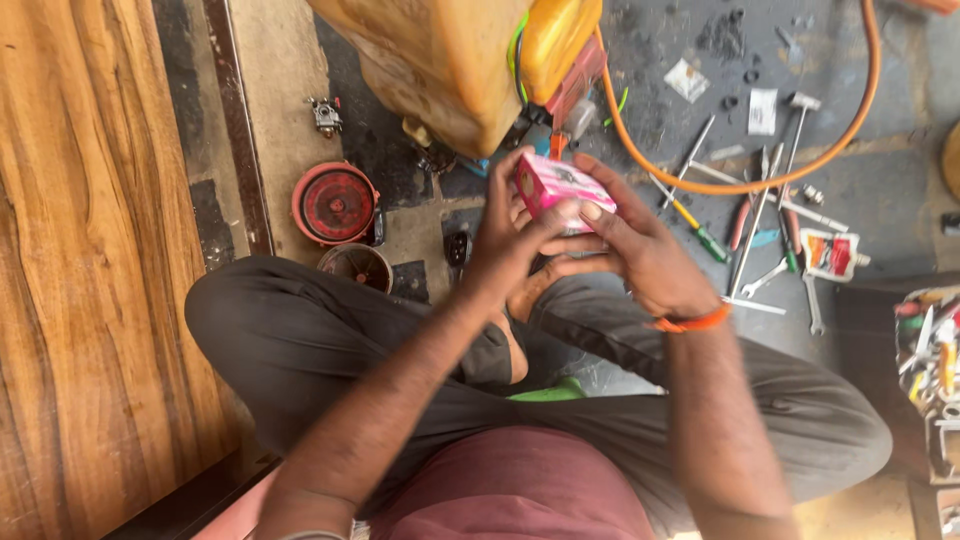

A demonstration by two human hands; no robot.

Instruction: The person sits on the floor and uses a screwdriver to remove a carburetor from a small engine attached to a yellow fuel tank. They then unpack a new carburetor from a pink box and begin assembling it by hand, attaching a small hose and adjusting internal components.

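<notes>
Head view: small pink rectangular cardboard box [560, 187], long axis running upper-left to lower-right, was pinched between fingers of left hand [505, 250] and right hand [640, 255], above the floor.

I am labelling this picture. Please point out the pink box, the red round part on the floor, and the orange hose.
pink box [556, 184], head view, on its top face.
red round part [335, 204], head view, on its centre.
orange hose [868, 95], head view, on its right-hand curve.
</notes>
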